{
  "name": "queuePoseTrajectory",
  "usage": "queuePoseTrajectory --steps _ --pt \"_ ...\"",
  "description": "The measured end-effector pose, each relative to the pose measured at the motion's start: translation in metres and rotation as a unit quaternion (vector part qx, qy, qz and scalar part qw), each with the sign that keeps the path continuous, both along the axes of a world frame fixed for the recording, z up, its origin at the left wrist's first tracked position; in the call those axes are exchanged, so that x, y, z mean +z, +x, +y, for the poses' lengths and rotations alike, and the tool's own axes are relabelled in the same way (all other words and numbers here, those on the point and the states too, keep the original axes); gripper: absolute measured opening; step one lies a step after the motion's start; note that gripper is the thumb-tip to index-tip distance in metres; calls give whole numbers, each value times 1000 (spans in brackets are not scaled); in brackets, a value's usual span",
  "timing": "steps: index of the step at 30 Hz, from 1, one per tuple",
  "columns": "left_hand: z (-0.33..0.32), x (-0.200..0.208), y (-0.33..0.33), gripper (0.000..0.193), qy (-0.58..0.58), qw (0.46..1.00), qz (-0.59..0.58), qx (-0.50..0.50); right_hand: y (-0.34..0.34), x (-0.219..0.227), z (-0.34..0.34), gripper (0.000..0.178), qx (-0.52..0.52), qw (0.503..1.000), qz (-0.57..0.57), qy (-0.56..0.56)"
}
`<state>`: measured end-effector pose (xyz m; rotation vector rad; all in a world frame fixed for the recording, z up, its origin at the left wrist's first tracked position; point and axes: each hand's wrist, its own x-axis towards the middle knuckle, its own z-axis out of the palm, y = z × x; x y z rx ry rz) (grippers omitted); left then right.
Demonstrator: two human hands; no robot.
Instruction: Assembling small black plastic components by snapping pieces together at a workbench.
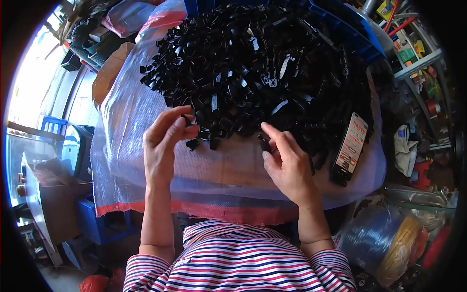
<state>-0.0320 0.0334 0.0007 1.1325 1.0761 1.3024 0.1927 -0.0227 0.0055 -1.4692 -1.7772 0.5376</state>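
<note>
A large heap of small black plastic pieces (228,63) covers the far part of a white woven plastic sheet (228,182). At the heap's near left edge, my left hand (163,141) is closed, with a small black plastic piece (187,119) between thumb and fingers. My right hand (289,168) is to the right, at the near edge of the heap. Its thumb and forefinger pinch another small dark piece (264,144), partly hidden by the fingers. A few loose pieces lie between the hands.
A phone (350,146) with a lit screen lies on the heap's right side. Blue crates (340,24) stand behind the heap. Wrapped rolls (384,243) sit at lower right, shelves (423,68) at right. A blue stool (102,219) and boxes stand at left.
</note>
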Motion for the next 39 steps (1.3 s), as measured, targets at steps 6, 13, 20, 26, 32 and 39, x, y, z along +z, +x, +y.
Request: queuePoseTrajectory --steps 6,13,20,26,32,39 --pt "-7 -7 11 19 -92 982 -127 -107 -6 -1 -4 24 11 996 86 -13" --pt "-18 -7 38 20 -177 953 -215 -121 -18 -2 -4 30 38 959 277 -49" --pt "-28 2 52 22 -137 975 -139 -108 -37 -2 -6 26 0 987 152 44" --pt "-29 -4 50 23 -77 988 -105 -88 -31 5 -13 18 20 990 137 18" --pt "-33 -7 52 18 -11 997 -41 -57 -34 1 -12 22 -7 990 138 6" --pt "-45 -1 59 2 190 959 204 55 -51 -10 -18 13 -15 991 128 29"
